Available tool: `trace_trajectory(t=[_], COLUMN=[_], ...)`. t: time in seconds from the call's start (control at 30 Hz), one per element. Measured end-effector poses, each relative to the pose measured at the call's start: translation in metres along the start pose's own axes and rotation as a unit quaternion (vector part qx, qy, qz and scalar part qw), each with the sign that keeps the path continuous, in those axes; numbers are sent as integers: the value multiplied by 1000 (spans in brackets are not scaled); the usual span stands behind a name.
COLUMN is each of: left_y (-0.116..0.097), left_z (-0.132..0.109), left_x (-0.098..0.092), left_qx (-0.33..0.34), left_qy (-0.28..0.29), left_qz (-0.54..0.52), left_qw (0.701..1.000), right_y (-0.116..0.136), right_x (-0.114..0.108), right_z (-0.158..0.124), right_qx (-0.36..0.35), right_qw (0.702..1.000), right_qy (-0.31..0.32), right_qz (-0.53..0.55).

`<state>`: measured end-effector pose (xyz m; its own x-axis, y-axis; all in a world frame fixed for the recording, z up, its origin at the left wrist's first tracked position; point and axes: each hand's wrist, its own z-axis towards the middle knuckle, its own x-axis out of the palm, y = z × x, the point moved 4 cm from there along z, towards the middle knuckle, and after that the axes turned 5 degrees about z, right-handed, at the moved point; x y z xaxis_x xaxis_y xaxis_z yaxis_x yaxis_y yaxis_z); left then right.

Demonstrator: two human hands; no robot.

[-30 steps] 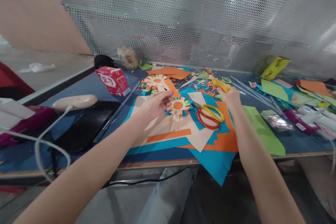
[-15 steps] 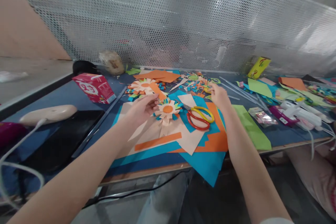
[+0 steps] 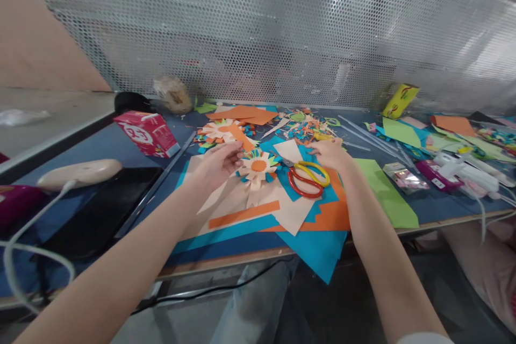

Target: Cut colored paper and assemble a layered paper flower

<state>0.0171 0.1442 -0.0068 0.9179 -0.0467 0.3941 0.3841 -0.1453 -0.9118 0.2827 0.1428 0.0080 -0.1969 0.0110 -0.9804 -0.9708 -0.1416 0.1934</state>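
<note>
My left hand (image 3: 221, 164) hovers just left of a layered paper flower (image 3: 258, 165) with pale fringed petals and an orange centre. Its fingers are loosely curled and apart, with no held thing visible. An orange paper piece (image 3: 241, 136) lies just beyond its fingertips; whether they touch it I cannot tell. My right hand (image 3: 329, 153) is palm down over blue paper, fingers stretched leftward, nothing seen in them. Below it lie scissors (image 3: 308, 178) with one red and one yellow handle. A small yellow object (image 3: 321, 136) shows partly behind that hand.
Another pale paper flower (image 3: 220, 130) and paper scraps (image 3: 304, 124) lie behind. Orange strip (image 3: 244, 215) and blue sheets (image 3: 318, 252) are in front, green paper (image 3: 385, 193) at right. A pink box (image 3: 147, 133), black tablet-like slab (image 3: 100, 212) and white cable stand left. Perforated metal panel (image 3: 258, 27) closes the back.
My right hand has moved away from the small yellow object, leftward and nearer the scissors. My left hand has stayed almost in place. The view has shifted slightly.
</note>
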Motion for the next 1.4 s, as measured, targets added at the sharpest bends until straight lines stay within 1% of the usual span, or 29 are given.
trace_trajectory(t=[0.13,0.3,0.4,0.5,0.57,0.63,0.7,0.77,0.8,0.83,0.9,1.03,1.13,1.2,1.23,1.33,1.4], left_y=[-2,-4,-4,-4,-5,-5,-6,-6,-6,-6,-5,0,-1,-3,-3,-2,0], left_z=[3,4,6,9,9,9,8,7,7,8,9,13,13,12,11,8,6], left_x=[-3,-5,-7,-9,-9,-9,-7,-6,-6,-6,-7,-8,-6,-4,-4,-2,1], left_qx=[4,12,19,33,34,27,24,35,45,55,68,74,90,85,74,19,-10], left_qy=[-6,-24,-38,-44,-47,-44,-35,-24,-21,-19,-25,-59,-57,-38,-26,14,50], left_qz=[-11,-11,-2,-6,-7,7,27,46,55,65,87,107,87,47,22,-41,-61], left_qw=[1000,1000,999,998,998,999,999,998,997,996,994,990,991,995,997,999,997], right_y=[0,9,23,47,65,80,91,99,102,104,103,94,89,86,84,75,71], right_x=[-4,-6,-6,-2,1,5,11,16,19,22,26,31,27,21,17,5,1], right_z=[0,-1,-4,-10,-12,-10,-2,6,10,13,18,19,16,14,12,9,7], right_qx=[1,-45,-93,-163,-207,-204,-167,-141,-141,-144,-151,-146,-135,-117,-106,-79,-73], right_qw=[999,993,983,967,959,961,974,983,985,984,978,951,922,895,879,833,808], right_qy=[-47,-86,-98,-84,-75,-72,-65,-58,-54,-55,-60,-73,-95,-136,-167,-272,-316], right_qz=[-4,68,124,174,180,174,142,99,89,90,128,262,351,409,434,474,493])
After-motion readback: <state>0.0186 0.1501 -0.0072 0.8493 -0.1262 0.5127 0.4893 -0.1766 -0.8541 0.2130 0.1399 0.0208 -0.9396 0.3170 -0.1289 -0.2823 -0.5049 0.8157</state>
